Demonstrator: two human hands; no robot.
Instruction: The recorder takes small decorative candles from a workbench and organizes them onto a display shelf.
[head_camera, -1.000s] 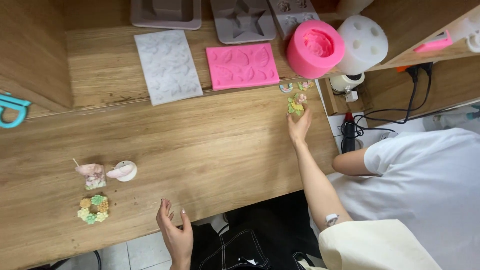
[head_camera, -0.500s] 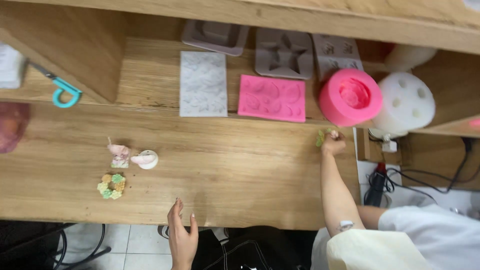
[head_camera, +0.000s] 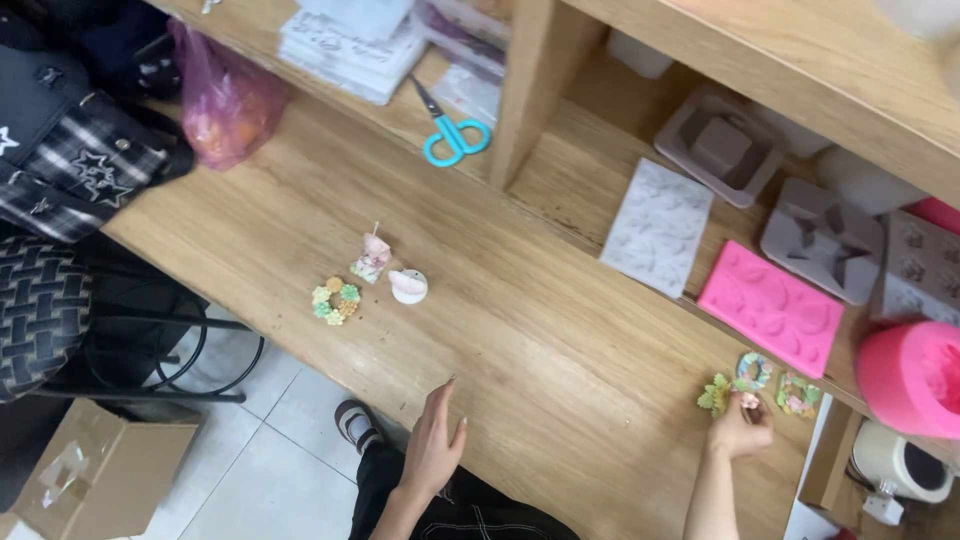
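Pinching one of three flower pieces (head_camera: 757, 385), right hand (head_camera: 740, 432) grip clenched; left hand (head_camera: 435, 445) released.

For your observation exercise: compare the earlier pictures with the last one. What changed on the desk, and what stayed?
The right hand came down beside the small flower ornaments, fingers touching one. The view swung left. The left hand stays open at the desk edge; the moulds kept their places.
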